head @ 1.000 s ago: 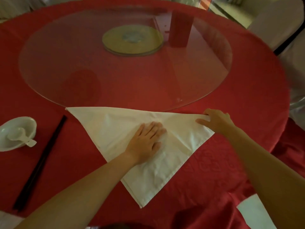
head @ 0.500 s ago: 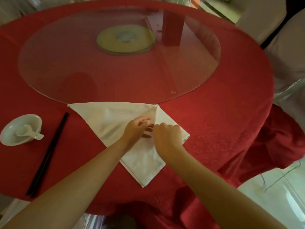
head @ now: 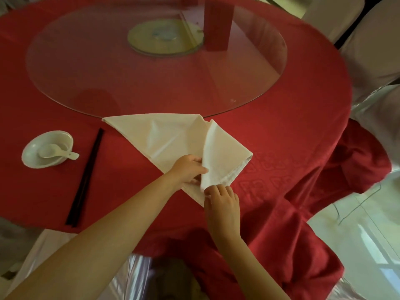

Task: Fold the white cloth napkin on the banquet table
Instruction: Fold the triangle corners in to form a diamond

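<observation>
The white cloth napkin (head: 171, 137) lies on the red tablecloth (head: 281, 148) near the table's front edge, folded as a triangle with its long edge at the far side. Its right corner is folded over and down toward the near tip. My left hand (head: 188, 169) rests on the napkin's middle near the fold line, fingers pressing the cloth down. My right hand (head: 223, 202) pinches the folded-over corner at the napkin's near tip.
A round glass turntable (head: 86, 87) covers the table's middle, with a red box (head: 217, 24) on it. To the left lie black chopsticks (head: 86, 178) and a white bowl (head: 62, 139) with a spoon (head: 54, 151). White covered chairs (head: 376, 50) stand at the right.
My right hand carried the napkin's right corner over and down to the near tip. My left hand slid from the flat centre toward the fold line. The view shifted left.
</observation>
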